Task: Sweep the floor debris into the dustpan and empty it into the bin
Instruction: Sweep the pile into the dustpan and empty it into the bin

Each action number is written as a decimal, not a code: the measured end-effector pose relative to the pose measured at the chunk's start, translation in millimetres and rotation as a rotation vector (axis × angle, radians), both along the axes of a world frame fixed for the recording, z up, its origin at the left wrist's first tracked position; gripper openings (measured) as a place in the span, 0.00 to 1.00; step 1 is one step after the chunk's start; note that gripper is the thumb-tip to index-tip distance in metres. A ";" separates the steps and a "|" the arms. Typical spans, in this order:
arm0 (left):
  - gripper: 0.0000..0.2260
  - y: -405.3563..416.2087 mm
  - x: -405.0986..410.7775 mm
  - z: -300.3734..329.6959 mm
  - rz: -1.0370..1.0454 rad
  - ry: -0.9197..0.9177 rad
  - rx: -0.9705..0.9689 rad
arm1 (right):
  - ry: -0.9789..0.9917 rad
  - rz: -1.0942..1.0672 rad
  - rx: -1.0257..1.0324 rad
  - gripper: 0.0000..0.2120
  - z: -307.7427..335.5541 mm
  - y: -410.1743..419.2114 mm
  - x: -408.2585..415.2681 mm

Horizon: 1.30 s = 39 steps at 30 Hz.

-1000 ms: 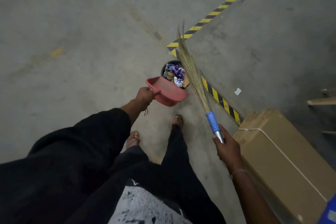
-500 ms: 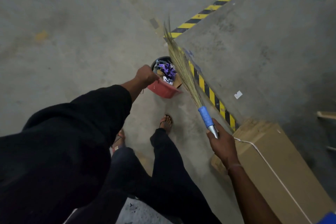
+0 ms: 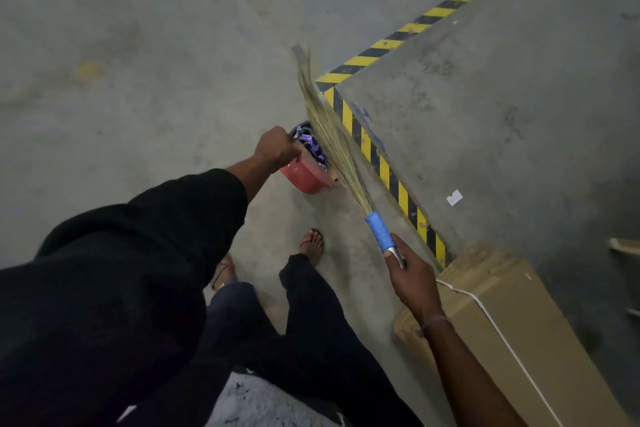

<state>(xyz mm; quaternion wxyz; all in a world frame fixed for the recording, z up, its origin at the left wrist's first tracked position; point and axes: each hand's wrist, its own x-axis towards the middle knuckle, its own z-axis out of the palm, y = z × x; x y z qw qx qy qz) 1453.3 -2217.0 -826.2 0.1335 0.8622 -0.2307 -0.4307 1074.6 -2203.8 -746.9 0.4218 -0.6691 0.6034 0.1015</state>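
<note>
Tipping over the bin [image 3: 300, 131] at frame centre — red dustpan [image 3: 306, 178], light rigid plastic, left hand [image 3: 277, 148] clenching its handle; right hand [image 3: 410, 274] grasps the light, springy broom [image 3: 330, 135] by its stiff metal end.

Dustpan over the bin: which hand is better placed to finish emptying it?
Left. The left hand grips the red dustpan, tipped at the bin holding wrappers. The right hand holds the broom by its handle, bristles raised off the floor, beside the cardboard box.
</note>
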 end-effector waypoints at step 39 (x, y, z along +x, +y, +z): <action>0.16 347.0 -29.5 123.1 0.376 -0.347 -0.125 | -0.248 -0.020 0.854 0.08 55.5 -14.6 247.5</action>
